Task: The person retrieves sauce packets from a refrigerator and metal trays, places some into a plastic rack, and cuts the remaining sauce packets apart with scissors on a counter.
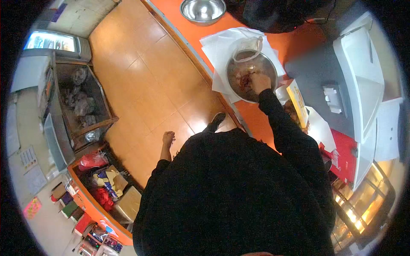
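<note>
My right hand [260, 82] reaches into a round metal bowl [270, 64] on the orange counter. Its fingers are curled down at some dark reddish food [245, 82] in the bowl, and their tips are hidden. A clear plastic piece [248, 48], perhaps a bag or container, rests at the bowl's far rim. White paper sheets [220, 51] lie under the bowl. Away from the counter, my left hand [168, 138] hangs over the tiled floor with its fingers curled in and nothing visible in them.
Beside my right forearm stands a yellow and white box [297, 100] with brown food near it. Another metal bowl [203, 10] sits farther along the orange counter [256, 123]. Grey and white equipment [358, 72] borders the right side. Shelving [83, 100] and an orange cabinet [98, 209] line the left.
</note>
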Motion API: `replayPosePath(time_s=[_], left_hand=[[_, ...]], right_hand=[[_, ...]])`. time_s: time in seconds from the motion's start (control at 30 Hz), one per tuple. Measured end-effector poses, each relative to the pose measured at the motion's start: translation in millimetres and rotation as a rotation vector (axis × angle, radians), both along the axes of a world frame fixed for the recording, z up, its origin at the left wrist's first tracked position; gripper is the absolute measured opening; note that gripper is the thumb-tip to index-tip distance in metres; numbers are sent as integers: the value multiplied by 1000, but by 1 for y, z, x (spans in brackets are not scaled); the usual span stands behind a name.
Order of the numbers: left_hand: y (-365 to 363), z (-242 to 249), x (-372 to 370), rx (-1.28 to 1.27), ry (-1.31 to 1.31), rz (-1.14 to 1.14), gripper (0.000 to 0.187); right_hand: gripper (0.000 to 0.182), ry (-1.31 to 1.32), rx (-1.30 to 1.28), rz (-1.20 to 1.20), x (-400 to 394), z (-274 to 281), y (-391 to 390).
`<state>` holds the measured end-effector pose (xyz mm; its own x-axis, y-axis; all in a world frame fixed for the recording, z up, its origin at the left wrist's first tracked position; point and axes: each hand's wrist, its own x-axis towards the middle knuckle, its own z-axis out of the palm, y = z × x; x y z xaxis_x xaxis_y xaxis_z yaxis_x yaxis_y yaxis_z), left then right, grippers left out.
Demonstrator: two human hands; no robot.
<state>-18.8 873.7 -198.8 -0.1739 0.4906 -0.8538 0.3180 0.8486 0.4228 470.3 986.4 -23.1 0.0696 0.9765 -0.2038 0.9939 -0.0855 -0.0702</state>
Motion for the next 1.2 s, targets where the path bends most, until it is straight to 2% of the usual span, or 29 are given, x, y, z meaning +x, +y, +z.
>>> replayPosePath(time_s=[0.13,0.23,0.53,0.63,0.7,0.73,0.8,1.03,1.1,1.13,1.2], left_hand=[[-3,11,3,-50,4,1,25],[2,15,13,13,30,-17,23],[27,17,39,127,-16,-26,29],[24,3,33,120,-20,-37,27],[20,-4,25,73,-69,-55,30],[18,-9,21,54,-57,-71,29],[11,0,22,76,-14,-26,28],[17,-8,11,-1,-76,-69,25],[21,1,21,41,-39,-61,25],[23,6,26,81,0,-50,25],[27,4,30,98,-18,-35,25]], right_hand=[[24,10,-49,37,-6,9,-5],[24,73,15,-52,-11,6,-2],[21,51,-53,124,-22,16,0],[18,47,52,143,-20,8,-2],[18,12,132,237,-19,-9,1],[18,12,143,239,-18,-9,3],[15,1,-27,186,-28,12,3],[9,16,80,123,-31,3,4],[13,-28,-17,264,-29,4,3],[13,-31,-16,262,-29,5,3],[10,158,1,111,-29,7,1]])
